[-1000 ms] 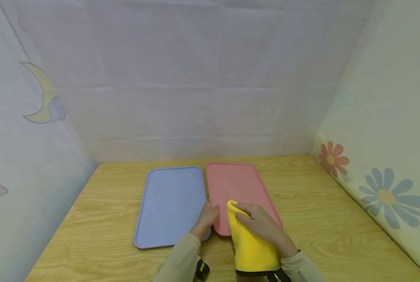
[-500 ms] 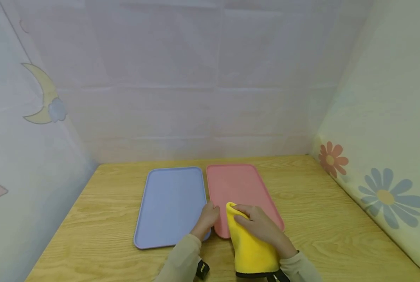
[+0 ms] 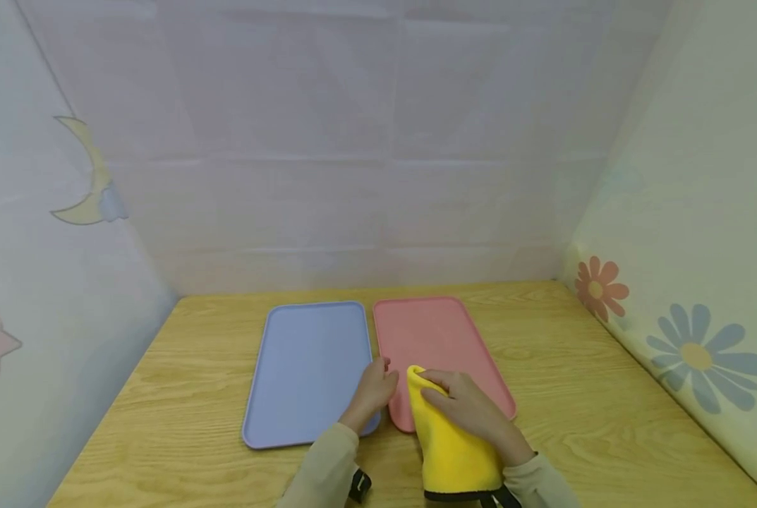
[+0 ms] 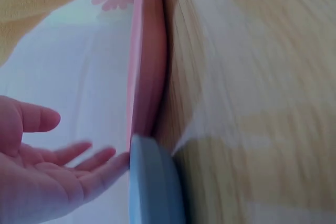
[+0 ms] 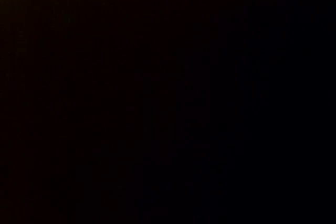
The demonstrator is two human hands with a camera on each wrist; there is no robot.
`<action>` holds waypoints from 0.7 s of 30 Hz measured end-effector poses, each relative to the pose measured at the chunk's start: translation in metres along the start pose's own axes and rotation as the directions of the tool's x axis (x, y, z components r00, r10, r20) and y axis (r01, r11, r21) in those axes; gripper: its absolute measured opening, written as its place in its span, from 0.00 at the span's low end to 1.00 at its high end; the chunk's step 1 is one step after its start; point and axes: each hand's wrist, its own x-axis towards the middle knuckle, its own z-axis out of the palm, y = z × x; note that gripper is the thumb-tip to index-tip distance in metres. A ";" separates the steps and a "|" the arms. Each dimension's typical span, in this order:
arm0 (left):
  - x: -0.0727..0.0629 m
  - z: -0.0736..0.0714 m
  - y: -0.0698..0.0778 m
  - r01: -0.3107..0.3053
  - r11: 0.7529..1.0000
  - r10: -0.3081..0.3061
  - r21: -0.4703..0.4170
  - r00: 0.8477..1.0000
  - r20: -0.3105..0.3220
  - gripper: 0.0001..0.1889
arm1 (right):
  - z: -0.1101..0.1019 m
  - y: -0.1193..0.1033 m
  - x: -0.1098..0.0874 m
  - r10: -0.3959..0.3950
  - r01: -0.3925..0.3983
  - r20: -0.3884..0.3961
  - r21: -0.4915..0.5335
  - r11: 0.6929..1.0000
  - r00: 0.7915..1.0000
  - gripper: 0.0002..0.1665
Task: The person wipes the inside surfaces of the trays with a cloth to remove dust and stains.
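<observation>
My right hand [image 3: 470, 406] grips a folded yellow cloth [image 3: 454, 455] with a black edge, thumb and fingers around its upper part. The cloth hangs over the near end of a pink tray [image 3: 425, 335]. My left hand [image 3: 373, 388] is by the gap between that tray and a blue tray [image 3: 311, 370] to its left. In the left wrist view, the left fingers are loosely spread with nothing between them, and one fingertip [image 4: 122, 162] is right at the blue tray's rim [image 4: 149, 182]. The right wrist view is dark.
Both trays lie side by side on a wooden table [image 3: 194, 395]. A pale wall sheet [image 3: 378, 176] rises behind it, and printed sheets with a moon [image 3: 89, 176] and flowers [image 3: 695, 355] stand at the left and right.
My left hand has loosened at the pink tray's edge, with its fingers now spread. The pink tray has slid slightly nearer and to the right. The right hand keeps the cloth almost still.
</observation>
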 end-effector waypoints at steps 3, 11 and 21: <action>-0.002 -0.004 -0.004 -0.078 0.994 0.079 0.076 0.997 -0.003 0.13 | 0.000 0.000 0.000 0.004 -0.004 0.006 0.010 1.000 1.000 0.20; -0.007 -0.021 -0.015 -0.163 0.986 0.161 0.031 0.986 0.036 0.09 | 0.001 0.002 -0.002 0.035 -0.035 0.010 -0.001 0.999 0.999 0.20; -0.027 -0.061 -0.019 -0.086 0.996 0.085 0.000 0.985 0.149 0.14 | 0.001 0.003 -0.003 0.029 -0.029 0.007 0.003 1.000 1.000 0.21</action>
